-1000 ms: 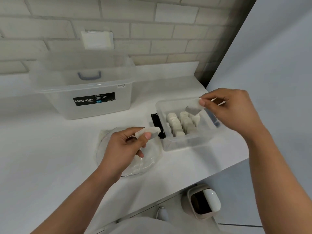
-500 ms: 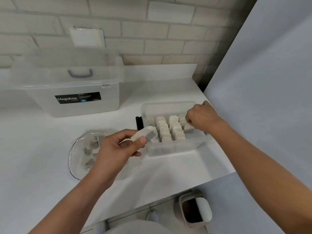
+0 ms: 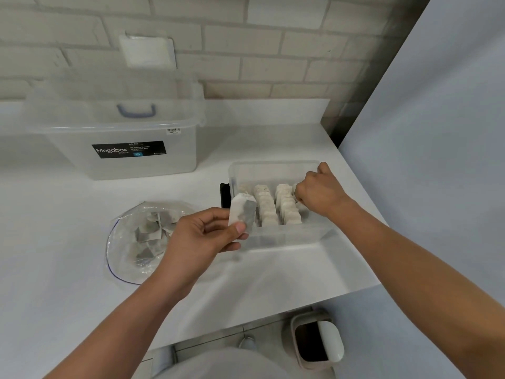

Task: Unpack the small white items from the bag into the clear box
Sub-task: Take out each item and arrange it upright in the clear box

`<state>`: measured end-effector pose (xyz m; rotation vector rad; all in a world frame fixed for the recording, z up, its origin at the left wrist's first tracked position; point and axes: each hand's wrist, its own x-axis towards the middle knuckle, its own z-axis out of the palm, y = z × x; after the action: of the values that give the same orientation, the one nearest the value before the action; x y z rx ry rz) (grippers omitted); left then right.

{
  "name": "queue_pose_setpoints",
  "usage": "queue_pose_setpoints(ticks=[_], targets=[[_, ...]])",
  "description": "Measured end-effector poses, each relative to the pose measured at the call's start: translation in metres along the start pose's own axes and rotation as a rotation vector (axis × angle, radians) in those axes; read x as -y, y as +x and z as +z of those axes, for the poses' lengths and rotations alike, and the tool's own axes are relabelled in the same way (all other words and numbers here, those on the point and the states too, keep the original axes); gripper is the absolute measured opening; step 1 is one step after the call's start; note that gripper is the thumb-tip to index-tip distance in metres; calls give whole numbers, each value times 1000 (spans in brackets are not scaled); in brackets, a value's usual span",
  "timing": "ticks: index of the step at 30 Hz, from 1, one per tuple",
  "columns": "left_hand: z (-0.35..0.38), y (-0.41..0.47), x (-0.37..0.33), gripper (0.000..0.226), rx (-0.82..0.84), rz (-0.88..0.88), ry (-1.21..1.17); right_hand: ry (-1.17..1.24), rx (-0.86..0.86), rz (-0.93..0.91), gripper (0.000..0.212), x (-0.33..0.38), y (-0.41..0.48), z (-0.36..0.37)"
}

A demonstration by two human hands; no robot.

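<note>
Sachet [image 3: 242, 216], small and white, is pinched upright, long axis vertical, by the left hand [image 3: 202, 237] just before the clear box [image 3: 276, 240]. The right hand [image 3: 318, 194] is curled inside that box; its grip cannot be told. Two standing rows [image 3: 266, 207] are seen clearly there. Several more are left in the bag [image 3: 128, 247].

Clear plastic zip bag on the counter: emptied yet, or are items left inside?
Not empty. Several small white sachets show through the clear plastic zip bag, which lies on the white counter.
</note>
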<state>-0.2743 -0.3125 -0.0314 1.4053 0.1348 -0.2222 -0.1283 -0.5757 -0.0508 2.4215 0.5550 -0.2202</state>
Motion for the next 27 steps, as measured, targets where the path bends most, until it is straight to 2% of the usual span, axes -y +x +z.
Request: queue_pose_setpoints(ticks=[3, 5, 6, 8, 11, 13, 15, 18, 21, 25, 27], targets=[[2, 2, 3, 16, 23, 20, -3, 32, -65, 18, 23, -2, -1, 3], [4, 3, 3, 16, 31, 36, 1, 144, -134, 65, 12, -9, -7, -3], [5, 4, 3, 17, 32, 39, -8, 230, -171, 83, 14, -13, -11, -7], [7, 6, 2, 20, 32, 31, -74, 548, -258, 118, 22, -17, -31, -31], [11, 9, 1, 23, 58, 53, -106, 1151, -462, 136, 15, -12, -73, -76], [16, 10, 0, 23, 86, 99, -55, 1373, -447, 33, 17, -6, -99, -105], [20, 10, -2, 23, 106, 159, 1, 1374, -355, -100, 23, -2, -113, -122], [26, 12, -5, 23, 141, 235, 75, 1165, -367, -199, 16, -2, -118, -127], [29, 14, -8, 24, 161, 263, 101, 1093, -401, -185, 9, -6, -120, -127], [32, 19, -8, 25, 181, 294, 157, 1002, -319, -174, 17, -8, -123, -127], [32, 22, -6, 26, 181, 311, 202, 945, -322, -187, 14, -10, -123, -127]])
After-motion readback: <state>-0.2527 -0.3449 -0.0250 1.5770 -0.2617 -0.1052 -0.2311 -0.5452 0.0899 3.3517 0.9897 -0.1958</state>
